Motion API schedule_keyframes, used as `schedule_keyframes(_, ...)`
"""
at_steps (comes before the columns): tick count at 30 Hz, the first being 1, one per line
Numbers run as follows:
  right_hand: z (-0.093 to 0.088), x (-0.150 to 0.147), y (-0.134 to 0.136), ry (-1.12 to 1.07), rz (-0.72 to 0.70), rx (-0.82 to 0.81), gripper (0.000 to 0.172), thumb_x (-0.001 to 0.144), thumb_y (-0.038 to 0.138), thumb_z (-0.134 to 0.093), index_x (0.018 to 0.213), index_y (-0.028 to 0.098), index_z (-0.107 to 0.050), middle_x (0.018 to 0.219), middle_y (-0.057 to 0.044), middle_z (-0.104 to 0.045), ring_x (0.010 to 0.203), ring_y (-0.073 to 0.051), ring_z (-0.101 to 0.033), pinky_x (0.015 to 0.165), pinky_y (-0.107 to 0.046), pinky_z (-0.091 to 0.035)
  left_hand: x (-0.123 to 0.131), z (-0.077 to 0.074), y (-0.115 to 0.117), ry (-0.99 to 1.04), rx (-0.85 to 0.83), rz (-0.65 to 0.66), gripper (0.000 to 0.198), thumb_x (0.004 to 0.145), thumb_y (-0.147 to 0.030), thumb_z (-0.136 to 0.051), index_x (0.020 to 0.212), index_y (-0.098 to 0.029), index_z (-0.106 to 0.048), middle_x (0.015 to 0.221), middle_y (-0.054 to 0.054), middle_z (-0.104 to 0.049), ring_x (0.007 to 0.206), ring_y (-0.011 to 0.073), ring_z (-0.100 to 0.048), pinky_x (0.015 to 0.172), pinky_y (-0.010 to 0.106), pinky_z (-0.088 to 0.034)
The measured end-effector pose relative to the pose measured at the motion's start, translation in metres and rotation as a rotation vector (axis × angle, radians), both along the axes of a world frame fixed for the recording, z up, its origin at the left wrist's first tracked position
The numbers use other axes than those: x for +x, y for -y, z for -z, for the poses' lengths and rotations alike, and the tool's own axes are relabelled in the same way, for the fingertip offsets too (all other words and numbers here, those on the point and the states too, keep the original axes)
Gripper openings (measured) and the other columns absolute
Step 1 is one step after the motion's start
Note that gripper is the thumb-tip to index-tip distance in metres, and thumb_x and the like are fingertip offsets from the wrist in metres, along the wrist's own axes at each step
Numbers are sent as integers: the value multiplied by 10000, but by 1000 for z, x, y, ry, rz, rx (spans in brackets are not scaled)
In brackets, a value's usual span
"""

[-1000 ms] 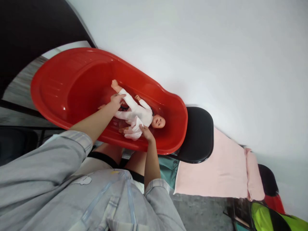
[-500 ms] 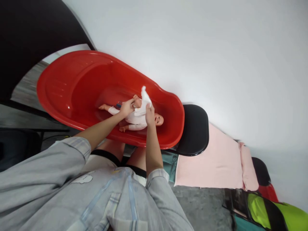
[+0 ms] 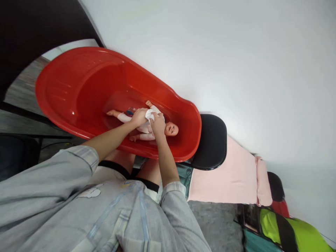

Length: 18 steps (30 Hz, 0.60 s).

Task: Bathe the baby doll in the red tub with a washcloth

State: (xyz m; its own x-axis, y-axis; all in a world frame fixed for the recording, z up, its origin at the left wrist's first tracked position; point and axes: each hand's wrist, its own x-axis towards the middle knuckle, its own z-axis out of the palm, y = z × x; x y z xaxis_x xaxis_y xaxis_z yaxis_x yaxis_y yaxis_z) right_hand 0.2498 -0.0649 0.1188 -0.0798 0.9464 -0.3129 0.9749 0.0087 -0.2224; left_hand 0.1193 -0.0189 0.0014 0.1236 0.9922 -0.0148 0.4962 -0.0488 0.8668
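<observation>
A baby doll (image 3: 172, 129) in pale pink clothes lies on its back in a red baby bathtub (image 3: 60, 84), its head toward the right end. Over the doll's body, my left hand (image 3: 139, 117) and my right hand (image 3: 158, 124) meet around a small white cloth (image 3: 150, 113). Both have closed fingers on the cloth, which is bunched between them. One doll arm reaches up past my hands, and the other lies nearer me. A small dark blue object (image 3: 130, 111) lies in the tub by my left hand, partly hidden.
A black chair seat (image 3: 212, 141) adjoins the tub's right end. Beyond it lies a pink mat (image 3: 223, 178) with a rolled end. Bright green fabric (image 3: 307, 232) is at the lower right. A white wall (image 3: 236, 63) rises behind the tub.
The white cloth was held up and hanging loose; now it is lower and bunched between my hands. My right hand has moved left, toward my left hand. The view has shifted slightly.
</observation>
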Motion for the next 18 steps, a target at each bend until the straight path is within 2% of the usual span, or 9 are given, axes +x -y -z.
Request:
schedule_keyframes(4,12,3,-1,-61,94,50,426,1258,415,-561,1611,250,-732,1670,-165,-536,1404,-318,-698,1200,-435,-594,1,0,1,-225,110,98,181,935,-148,-668,1066,-155,-793,1276,179,-836,1257,352,-750,1131,415,-557)
schedule_keyframes(10,23,7,-3,-277,311,161,434,1262,392,-492,1531,194,-769,1524,-191,-645,1393,-301,-707,1270,-420,-537,0,3,-1,-224,151,87,184,874,-98,-698,1023,-150,-792,1205,195,-833,1212,405,-754,1086,470,-575)
schedule_keyframes(15,31,6,-5,-392,319,234,426,1135,356,-707,1498,143,-771,1512,-194,-655,1479,-298,-646,1346,-409,-482,-1,3,-2,-195,135,53,189,861,-80,-692,1016,-150,-775,1208,201,-825,1227,420,-753,1080,465,-577)
schedule_keyframes(18,34,6,-5,-376,289,221,459,1073,305,-765,1514,177,-762,1550,-185,-627,1486,-303,-645,1357,-431,-487,-1,0,-1,-240,108,46,227,911,-51,-669,1095,-110,-790,1250,226,-821,1227,407,-750,1080,453,-564)
